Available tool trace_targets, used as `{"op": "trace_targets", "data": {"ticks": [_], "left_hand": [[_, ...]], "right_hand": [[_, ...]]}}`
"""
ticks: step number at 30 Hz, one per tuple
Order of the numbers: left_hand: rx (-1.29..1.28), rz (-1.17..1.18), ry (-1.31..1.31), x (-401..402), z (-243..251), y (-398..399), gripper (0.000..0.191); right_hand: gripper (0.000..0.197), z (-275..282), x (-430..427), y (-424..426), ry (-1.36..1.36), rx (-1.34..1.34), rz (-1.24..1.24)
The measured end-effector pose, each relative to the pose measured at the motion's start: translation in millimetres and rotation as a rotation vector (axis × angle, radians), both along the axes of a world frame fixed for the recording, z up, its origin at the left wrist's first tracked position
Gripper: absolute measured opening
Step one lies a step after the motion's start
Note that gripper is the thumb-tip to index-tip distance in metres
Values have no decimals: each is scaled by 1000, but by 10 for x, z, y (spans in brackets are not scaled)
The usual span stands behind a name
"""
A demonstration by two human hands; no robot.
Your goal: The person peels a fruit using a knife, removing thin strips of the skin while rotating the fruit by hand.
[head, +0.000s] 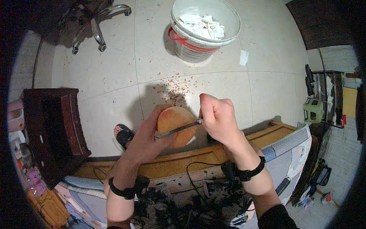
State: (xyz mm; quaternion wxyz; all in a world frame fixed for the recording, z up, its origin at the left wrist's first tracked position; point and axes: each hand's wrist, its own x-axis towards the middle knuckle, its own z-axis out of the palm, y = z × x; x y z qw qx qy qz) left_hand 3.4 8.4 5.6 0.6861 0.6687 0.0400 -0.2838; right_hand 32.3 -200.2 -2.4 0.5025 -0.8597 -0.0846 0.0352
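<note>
My left hand (151, 137) holds a round, orange-and-cream object (177, 126) by its left side; whether it is a fruit or something carved, I cannot tell. Across its face lies a narrow dark metal blade or file (180, 129), slanting up to the right. My right hand (218, 118) is closed in a fist around the handle end of this tool. Small reddish-brown flakes (177, 88) are scattered on the tiled floor just beyond the round object. A black strap is on each of my forearms.
A clear plastic bucket (198, 51) with a red handle and crumpled white paper (203, 27) inside stands ahead. A paper scrap (244, 58) lies beside it. Chair legs (97, 31) are upper left, a dark wooden cabinet (54, 128) left, a wooden bed edge (183, 163) beneath my arms.
</note>
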Motion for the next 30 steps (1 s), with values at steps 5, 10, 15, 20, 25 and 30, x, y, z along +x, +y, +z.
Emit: {"op": "trace_targets", "data": {"ticks": [5,10,15,20,25,30], "left_hand": [[-8,-15,-19,-9,-136,35,60],[33,9,3,16,11,-12,61],[-42,66,13,-56,-126,-27,59],[41,-32,2,-51,-137,-25,56],[-29,41,43,-11,12,-32,56],[-5,42,-26,22,-21,-14,68]], "right_hand": [[25,-11,-8,28,-25,11,-36],[23,-6,-2,27,-73,5,-22],[22,22,8,-3,-77,-44,24],[29,31,32,-79,-39,-62,159],[47,32,-14,-47,156,172,54],[54,-26,46,-20,256,351,-177]]}}
